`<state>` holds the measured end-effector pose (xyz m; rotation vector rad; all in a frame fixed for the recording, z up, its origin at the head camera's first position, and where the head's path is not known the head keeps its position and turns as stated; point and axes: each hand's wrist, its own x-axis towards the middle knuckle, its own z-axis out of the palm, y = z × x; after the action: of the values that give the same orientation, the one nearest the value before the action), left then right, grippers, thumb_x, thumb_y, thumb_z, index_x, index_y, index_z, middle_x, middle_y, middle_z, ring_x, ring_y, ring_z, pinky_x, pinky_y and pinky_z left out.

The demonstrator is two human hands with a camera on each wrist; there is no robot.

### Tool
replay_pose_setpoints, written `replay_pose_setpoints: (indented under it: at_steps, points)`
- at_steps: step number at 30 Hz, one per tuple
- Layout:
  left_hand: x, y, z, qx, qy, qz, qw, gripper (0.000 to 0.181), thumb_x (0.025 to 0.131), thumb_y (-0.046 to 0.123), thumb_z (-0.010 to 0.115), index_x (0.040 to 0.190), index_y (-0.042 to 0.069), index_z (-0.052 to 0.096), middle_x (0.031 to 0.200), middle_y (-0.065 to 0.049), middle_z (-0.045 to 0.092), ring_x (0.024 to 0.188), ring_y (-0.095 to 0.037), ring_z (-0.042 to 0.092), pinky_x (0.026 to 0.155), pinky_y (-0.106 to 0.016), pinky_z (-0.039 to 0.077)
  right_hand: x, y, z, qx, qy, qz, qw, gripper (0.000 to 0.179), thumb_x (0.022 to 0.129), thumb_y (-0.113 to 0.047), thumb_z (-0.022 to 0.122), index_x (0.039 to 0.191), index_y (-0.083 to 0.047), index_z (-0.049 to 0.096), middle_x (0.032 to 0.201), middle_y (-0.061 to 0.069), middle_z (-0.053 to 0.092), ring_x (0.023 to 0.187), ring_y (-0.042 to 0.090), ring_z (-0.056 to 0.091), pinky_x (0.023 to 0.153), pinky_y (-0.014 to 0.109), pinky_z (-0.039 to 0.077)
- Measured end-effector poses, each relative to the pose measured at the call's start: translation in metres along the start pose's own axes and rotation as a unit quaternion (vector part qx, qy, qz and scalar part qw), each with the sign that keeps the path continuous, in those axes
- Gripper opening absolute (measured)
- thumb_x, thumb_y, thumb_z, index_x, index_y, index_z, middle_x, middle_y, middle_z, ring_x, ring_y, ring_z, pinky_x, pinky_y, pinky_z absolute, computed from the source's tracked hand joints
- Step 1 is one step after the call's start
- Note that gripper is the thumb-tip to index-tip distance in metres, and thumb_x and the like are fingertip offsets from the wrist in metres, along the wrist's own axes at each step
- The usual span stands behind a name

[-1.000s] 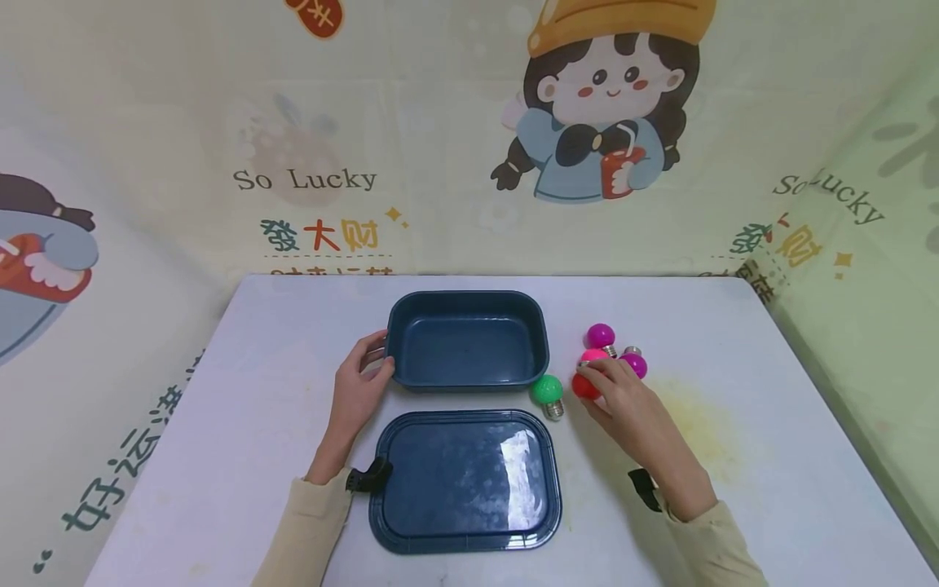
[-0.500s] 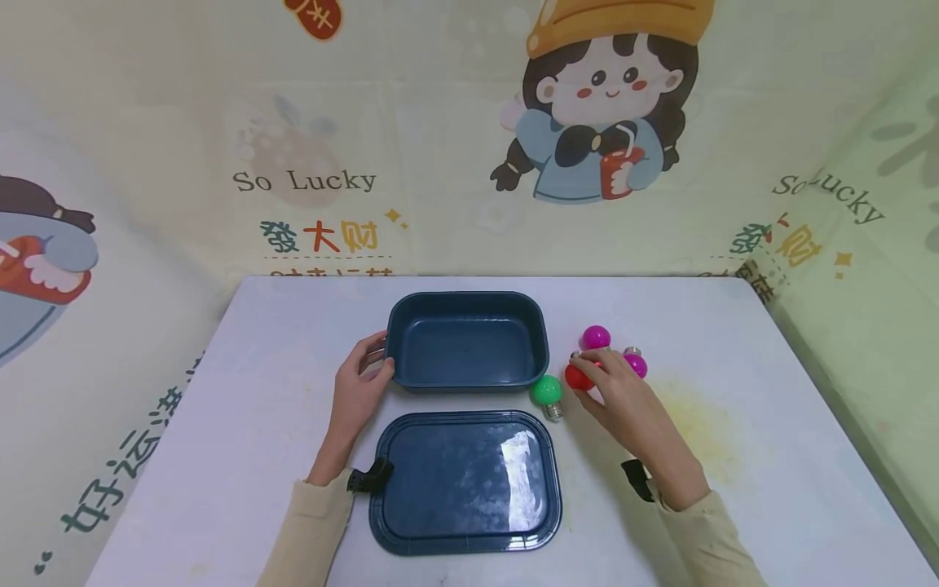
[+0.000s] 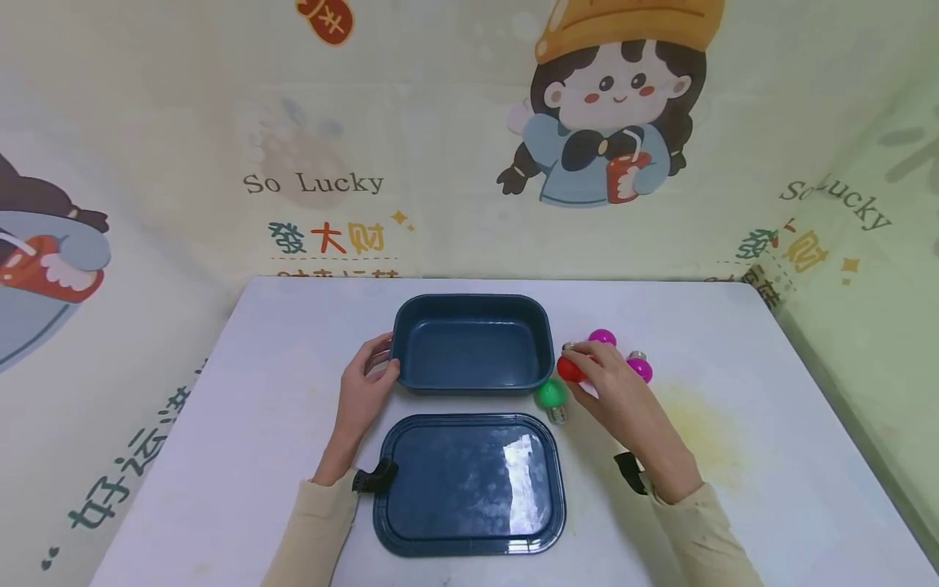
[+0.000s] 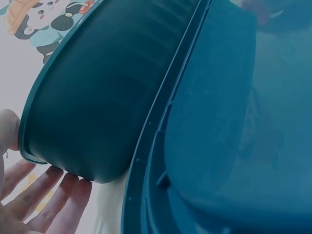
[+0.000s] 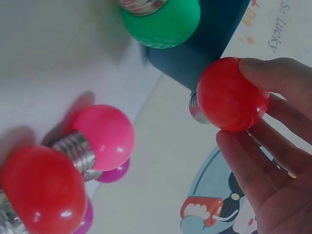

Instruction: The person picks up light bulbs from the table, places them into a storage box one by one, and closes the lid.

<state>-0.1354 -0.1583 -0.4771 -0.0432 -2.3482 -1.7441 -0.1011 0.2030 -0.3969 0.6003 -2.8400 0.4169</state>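
Observation:
My right hand (image 3: 616, 395) pinches a red light bulb (image 5: 229, 92) between thumb and fingers, just off the right side of a dark blue box (image 3: 473, 389). The bulb's silvery screw base points away from the palm in the right wrist view. At the box's left end, my left hand (image 3: 361, 391) holds the wall, thumb at the rim and fingertips against the outside (image 4: 70, 190). A green bulb (image 3: 552, 393) lies by the box's front right corner. The inside of the box shows no bulbs.
A flat dark blue lid (image 3: 469, 489) lies in front of the box. Right of the box are purple bulbs (image 3: 640, 370), partly behind my right hand. The right wrist view also shows a pink bulb (image 5: 107, 134) and a second red bulb (image 5: 44, 190).
My right hand has carried the red bulb leftward, away from the other bulbs and towards the box. My left hand has stayed at the box's left end.

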Motion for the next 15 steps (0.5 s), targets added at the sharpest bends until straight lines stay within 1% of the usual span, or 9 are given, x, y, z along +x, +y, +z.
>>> replay_pose_setpoints:
  at_steps: [2,5,9,15]
  points:
    - [0.000,0.000,0.001,0.000,-0.001,0.001,1.0000,0.042,0.095,0.014,0.064,0.136,0.018,0.060,0.130,-0.009,0.062,0.119,-0.023,0.062,0.089,-0.022,0.051,0.002,-0.001,-0.001,0.001,0.002,-0.002,1.0000,0.069,0.063,-0.006,0.093,0.127,-0.005,0.065,0.126,0.016,0.060,0.117,0.035,0.057,0.077,0.047,0.059]
    - [0.000,0.001,0.001,0.000,-0.002,0.003,1.0000,0.042,0.095,0.014,0.064,0.137,0.017,0.059,0.131,-0.010,0.062,0.119,-0.025,0.062,0.091,-0.025,0.052,0.005,-0.004,-0.001,0.006,0.002,-0.008,0.9999,0.067,0.066,-0.006,0.092,0.127,-0.005,0.065,0.126,0.016,0.060,0.116,0.033,0.057,0.078,0.046,0.059]
    - [-0.001,0.002,0.000,0.005,0.000,0.001,1.0000,0.042,0.095,0.014,0.064,0.137,0.016,0.059,0.131,-0.010,0.062,0.119,-0.025,0.062,0.091,-0.024,0.052,0.009,-0.008,-0.002,0.011,0.000,-0.015,0.9998,0.062,0.070,-0.007,0.090,0.127,-0.005,0.065,0.126,0.015,0.061,0.116,0.033,0.058,0.079,0.044,0.059]
    - [-0.001,0.003,0.000,0.008,-0.001,-0.003,1.0000,0.042,0.095,0.013,0.064,0.137,0.018,0.059,0.131,-0.008,0.062,0.119,-0.022,0.062,0.090,-0.021,0.051,0.015,-0.012,-0.003,0.012,-0.003,-0.011,0.9999,0.061,0.071,-0.007,0.089,0.127,-0.006,0.065,0.126,0.015,0.060,0.116,0.032,0.058,0.081,0.044,0.058]
